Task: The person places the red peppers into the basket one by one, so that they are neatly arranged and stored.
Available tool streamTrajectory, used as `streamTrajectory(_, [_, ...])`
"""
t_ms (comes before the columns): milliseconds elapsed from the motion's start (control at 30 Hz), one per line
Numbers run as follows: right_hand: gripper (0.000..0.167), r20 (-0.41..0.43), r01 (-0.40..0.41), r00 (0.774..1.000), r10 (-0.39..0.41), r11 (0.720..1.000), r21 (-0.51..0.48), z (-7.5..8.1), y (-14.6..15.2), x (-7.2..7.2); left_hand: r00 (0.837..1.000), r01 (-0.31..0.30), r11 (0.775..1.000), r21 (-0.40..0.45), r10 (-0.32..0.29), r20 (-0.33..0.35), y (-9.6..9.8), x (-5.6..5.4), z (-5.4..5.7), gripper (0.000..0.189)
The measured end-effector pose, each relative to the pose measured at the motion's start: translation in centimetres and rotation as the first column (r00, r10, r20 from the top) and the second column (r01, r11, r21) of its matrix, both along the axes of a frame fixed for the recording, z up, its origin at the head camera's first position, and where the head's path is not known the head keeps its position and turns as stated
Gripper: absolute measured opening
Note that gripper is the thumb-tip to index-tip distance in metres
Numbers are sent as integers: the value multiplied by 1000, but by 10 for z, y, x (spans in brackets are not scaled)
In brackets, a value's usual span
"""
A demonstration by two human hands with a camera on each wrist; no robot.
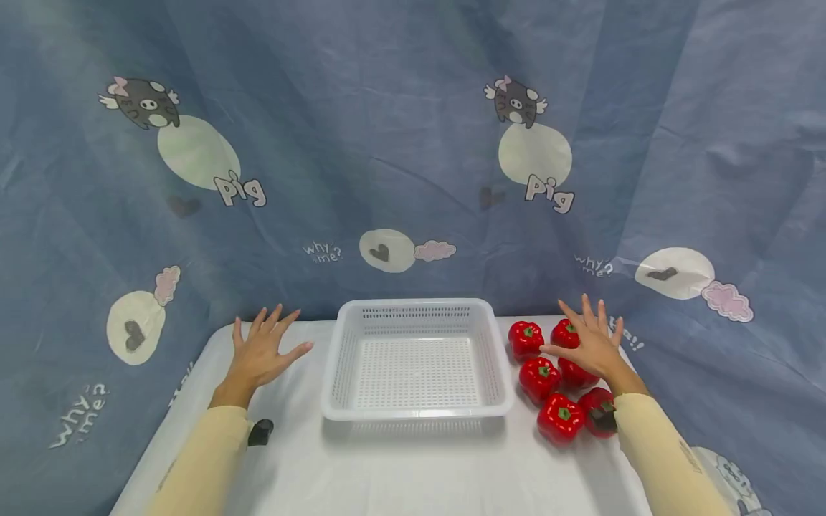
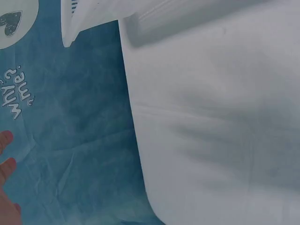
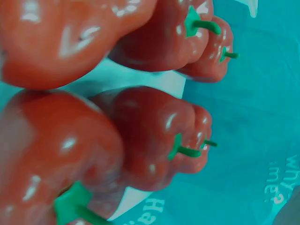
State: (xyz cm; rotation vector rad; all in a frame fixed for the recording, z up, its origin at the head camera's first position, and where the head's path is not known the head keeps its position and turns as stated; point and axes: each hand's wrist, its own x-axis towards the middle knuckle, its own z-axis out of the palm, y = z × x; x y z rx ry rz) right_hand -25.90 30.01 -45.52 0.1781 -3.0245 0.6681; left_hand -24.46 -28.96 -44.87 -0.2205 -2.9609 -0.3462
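In the head view a white plastic basket [image 1: 416, 413] with perforated walls stands at the middle of the table, nothing inside it. Several red bell peppers [image 1: 539, 380] with green stems lie in two rows to its right. My left hand [image 1: 259, 356], fingers spread, is held left of the basket and grips nothing. On the other side, my right hand [image 1: 590, 344] hovers with spread fingers over the far peppers, partly hiding them. The right wrist view shows peppers [image 3: 145, 136] close up. Fingertips of the left hand [image 2: 7, 183] enter the left wrist view's edge.
A white cloth covers the table [image 1: 413, 473]. Behind it hangs a blue curtain [image 1: 413, 143] printed with pigs and words, close along the table's far edge. A small black object [image 1: 261, 432] shows beside the left sleeve [image 1: 206, 459].
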Motion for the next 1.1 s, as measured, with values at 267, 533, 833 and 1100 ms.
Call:
streamTrajectory(267, [111,-5,40,999,-40,996,-76,-9,13,15,999,-19,995,93,16,29,5,2,-10,79])
streamTrajectory(533, [112,-7,59,998,-59,994,-94,-22,21,28,998,-55,982,183,46,53,11,3,-22,73])
streamTrajectory(833, [113,-15,93,995,-96,984,-151,-31,30,48,981,-133,920,368,69,182,25,5,-30,76])
streamTrajectory(1100, [111,-4,88,996,-91,972,-219,-40,36,60,970,-187,845,501,78,231,32,7,-51,73])
